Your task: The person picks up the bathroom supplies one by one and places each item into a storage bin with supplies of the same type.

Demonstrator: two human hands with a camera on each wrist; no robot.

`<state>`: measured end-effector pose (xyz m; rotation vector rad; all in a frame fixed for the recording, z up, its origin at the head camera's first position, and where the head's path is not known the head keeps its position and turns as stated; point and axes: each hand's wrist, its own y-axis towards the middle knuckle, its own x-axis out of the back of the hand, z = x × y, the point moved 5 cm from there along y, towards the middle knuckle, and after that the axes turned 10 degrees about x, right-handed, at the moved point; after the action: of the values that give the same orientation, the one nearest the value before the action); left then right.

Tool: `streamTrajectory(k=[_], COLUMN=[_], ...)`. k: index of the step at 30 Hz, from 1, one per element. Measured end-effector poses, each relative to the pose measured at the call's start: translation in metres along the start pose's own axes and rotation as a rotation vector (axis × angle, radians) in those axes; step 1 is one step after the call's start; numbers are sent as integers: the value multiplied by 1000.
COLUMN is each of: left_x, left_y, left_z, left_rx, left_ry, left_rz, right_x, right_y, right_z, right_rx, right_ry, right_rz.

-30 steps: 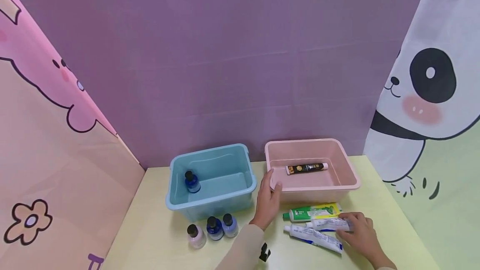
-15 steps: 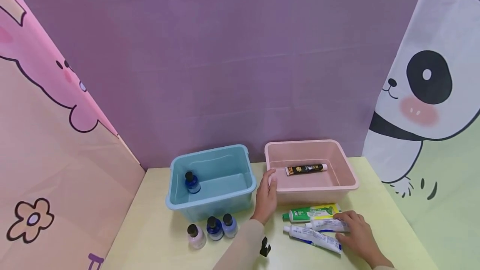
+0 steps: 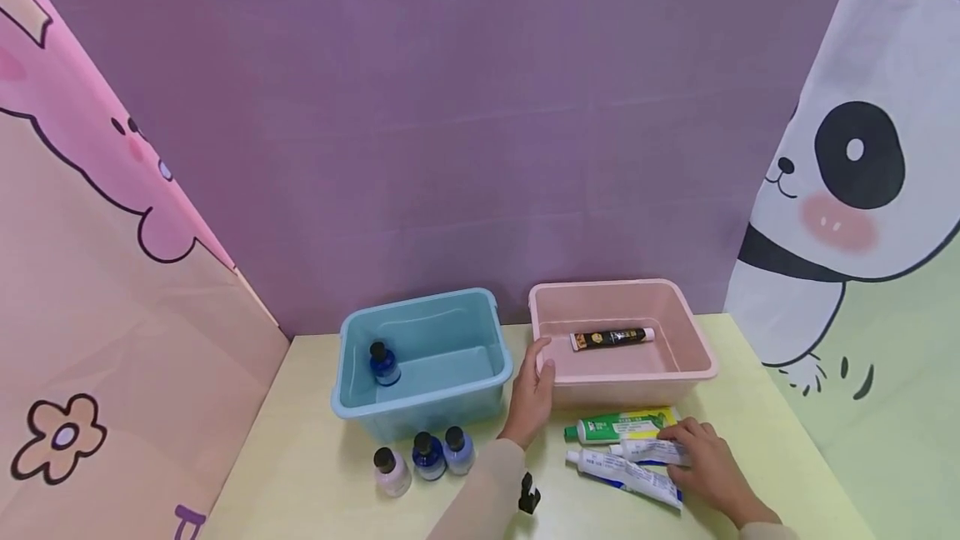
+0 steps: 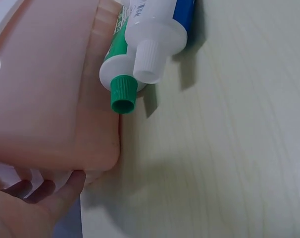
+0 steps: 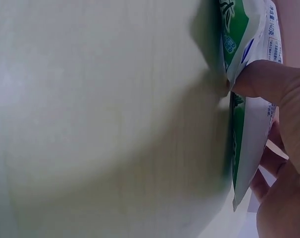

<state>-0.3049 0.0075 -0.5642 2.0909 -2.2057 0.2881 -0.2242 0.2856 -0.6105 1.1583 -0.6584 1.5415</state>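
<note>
The white tube (image 3: 651, 451) is lying on the worktop (image 3: 315, 465) under the fingers of the right hand (image 3: 708, 467), which is curling around its far end and pinching it; the right wrist view is showing a thumb pressing on tube packaging. Just beyond that hand the green tube (image 3: 618, 425) is lying along the front wall of the pink bin (image 3: 697, 357), touching the white tube; just nearer than the fingers a second white-and-blue tube (image 3: 626, 475) is lying aslant. The left hand (image 3: 532, 397) is gripping the near left corner of the pink bin, thumb over the rim; inside the bin, beyond this hand, a dark tube (image 3: 611, 337) is lying. To the left of the left hand the blue bin (image 3: 420, 407) is holding one blue bottle (image 3: 384, 363); three small bottles (image 3: 427, 455) are standing in front of it.
</note>
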Motion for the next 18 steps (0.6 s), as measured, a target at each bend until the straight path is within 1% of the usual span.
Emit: streamTrajectory(k=[5, 10, 13, 18], left_x=[2, 2, 1, 1], left_y=[2, 4, 4, 3], left_z=[1, 3, 5, 7], left_rx=[-5, -1, -8, -24], left_ry=[8, 8, 8, 16], left_rz=[0, 27, 44, 61], right_x=[-4, -7, -7, -5], right_y=[6, 9, 9, 6], right_z=[-2, -3, -3, -2], right_rx=[-9, -28, -13, 29], right_ry=[0, 12, 13, -1], right_rz=[42, 92, 94, 69])
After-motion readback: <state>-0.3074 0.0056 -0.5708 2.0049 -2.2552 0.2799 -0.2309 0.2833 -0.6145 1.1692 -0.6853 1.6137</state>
